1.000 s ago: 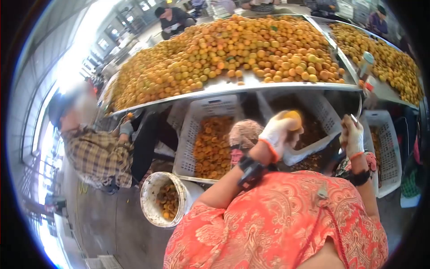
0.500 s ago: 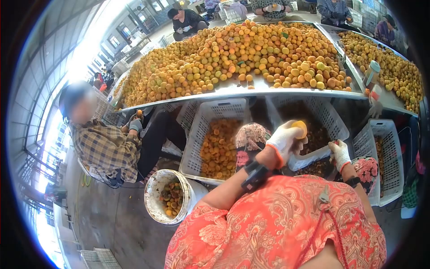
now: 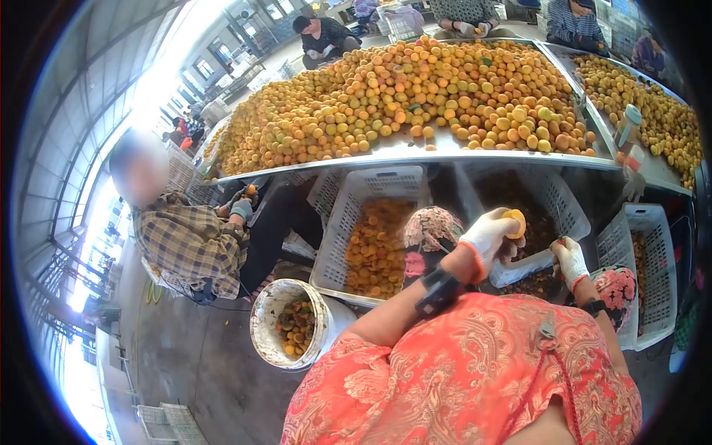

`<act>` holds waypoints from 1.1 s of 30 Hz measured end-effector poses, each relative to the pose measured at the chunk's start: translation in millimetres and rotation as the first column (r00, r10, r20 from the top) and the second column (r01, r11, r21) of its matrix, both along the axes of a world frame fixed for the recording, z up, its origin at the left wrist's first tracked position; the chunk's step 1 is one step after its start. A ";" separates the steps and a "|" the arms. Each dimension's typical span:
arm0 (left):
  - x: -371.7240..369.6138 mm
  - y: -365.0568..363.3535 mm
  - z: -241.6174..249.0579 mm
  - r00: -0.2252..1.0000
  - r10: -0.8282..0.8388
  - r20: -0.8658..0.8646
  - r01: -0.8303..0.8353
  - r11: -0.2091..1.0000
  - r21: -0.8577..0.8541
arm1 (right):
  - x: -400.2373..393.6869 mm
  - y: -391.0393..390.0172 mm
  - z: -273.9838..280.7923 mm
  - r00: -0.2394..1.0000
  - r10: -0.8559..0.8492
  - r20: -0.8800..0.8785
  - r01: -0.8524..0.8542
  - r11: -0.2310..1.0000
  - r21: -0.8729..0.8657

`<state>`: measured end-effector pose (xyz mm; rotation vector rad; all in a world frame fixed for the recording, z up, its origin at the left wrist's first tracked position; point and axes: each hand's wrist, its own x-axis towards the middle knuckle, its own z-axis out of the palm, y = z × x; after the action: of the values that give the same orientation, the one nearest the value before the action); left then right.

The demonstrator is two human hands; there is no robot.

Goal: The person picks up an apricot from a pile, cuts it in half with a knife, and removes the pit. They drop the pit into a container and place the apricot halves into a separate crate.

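Observation:
My left hand (image 3: 489,236), in a white work glove with an orange cuff, is closed around a cut apricot (image 3: 515,222), its orange face showing. To its right and a little lower, my right hand (image 3: 570,262), also gloved, has its fingers pinched together; what they hold is too small to make out. Both hands are over a white crate (image 3: 519,271) with dark, wet-looking bits inside. Left of my knee stands another white crate (image 3: 386,178), partly filled with apricot halves (image 3: 374,248).
Beyond the crates, whole apricots (image 3: 415,89) lie heaped on a metal table (image 3: 415,154). A white bucket (image 3: 265,326) holding discarded fruit stands at my left, near a seated person (image 3: 189,237) in a checked shirt. At right are a crate (image 3: 660,297) and a bottle (image 3: 629,124).
The whole view has shifted slightly, so things sit further right. My left hand has turned the apricot so its round cut face shows more. The right hand stays low and apart.

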<state>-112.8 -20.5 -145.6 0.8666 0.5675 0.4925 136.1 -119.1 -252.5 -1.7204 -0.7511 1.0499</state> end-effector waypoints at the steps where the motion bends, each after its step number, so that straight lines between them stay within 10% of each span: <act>1: 0.5 0.3 0.6 1.000 -0.004 -0.013 0.004 1.000 0.001 | -0.4 0.5 -0.1 0.999 0.018 0.027 -0.018 1.000 -0.008; 16: -5.5 1.4 3.5 1.000 0.019 -0.023 -0.019 1.000 -0.011 | 18.5 12.5 -70.4 0.909 0.206 0.362 -0.193 0.979 -0.071; 33: -5.6 2.2 1.3 0.997 0.027 -0.068 -0.029 0.999 -0.026 | -3.2 6.0 -23.6 0.662 0.424 0.618 -0.368 0.902 -0.226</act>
<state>-118.4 -18.3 -144.3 0.8530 0.6480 0.4814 132.9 -113.1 -276.2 -2.0734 -1.6216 0.7292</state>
